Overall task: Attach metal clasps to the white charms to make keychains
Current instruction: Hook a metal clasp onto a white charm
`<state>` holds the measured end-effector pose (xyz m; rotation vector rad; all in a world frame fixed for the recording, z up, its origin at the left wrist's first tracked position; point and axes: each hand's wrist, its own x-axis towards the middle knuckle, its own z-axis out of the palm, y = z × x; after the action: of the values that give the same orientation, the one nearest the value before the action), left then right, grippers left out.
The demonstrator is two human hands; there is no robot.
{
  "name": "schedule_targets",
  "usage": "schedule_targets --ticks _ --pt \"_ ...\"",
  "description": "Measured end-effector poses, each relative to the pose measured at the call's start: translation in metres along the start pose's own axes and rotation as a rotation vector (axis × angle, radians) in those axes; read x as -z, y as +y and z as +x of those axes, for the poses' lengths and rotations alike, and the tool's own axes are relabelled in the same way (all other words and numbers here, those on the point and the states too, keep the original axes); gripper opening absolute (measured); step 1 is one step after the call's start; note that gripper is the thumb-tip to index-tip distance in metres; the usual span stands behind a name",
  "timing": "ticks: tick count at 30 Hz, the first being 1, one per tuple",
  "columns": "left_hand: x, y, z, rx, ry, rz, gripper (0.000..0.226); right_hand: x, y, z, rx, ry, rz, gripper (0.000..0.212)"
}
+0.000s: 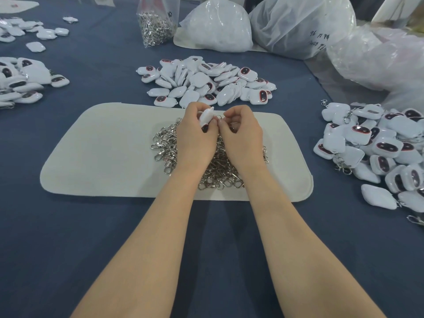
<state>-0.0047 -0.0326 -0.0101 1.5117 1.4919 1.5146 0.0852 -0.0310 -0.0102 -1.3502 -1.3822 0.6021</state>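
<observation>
Clasps lie heaped on a mat near the worktop's middle. Above the heap, the left hand grips a white charm, fingers curled round it. The right hand pinches a clasp just beside the charm. Loose charms are piled beyond the mat's far edge, keychains by the worktop's right edge.

Four heaps of white charms, way too many to count singly, plus one lone charm held up. One pile of metal clasps, one pale mat, one clear bag of clasps, three big plastic sacks.
</observation>
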Motion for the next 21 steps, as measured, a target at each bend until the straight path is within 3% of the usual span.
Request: schedule_targets --ticks 21 --pt "-0.0008 -0.0013 0.0013 -0.005 0.01 0.02 0.02 -0.0004 -0.0001 0.0003 -0.019 -0.008 -0.002 0.01"
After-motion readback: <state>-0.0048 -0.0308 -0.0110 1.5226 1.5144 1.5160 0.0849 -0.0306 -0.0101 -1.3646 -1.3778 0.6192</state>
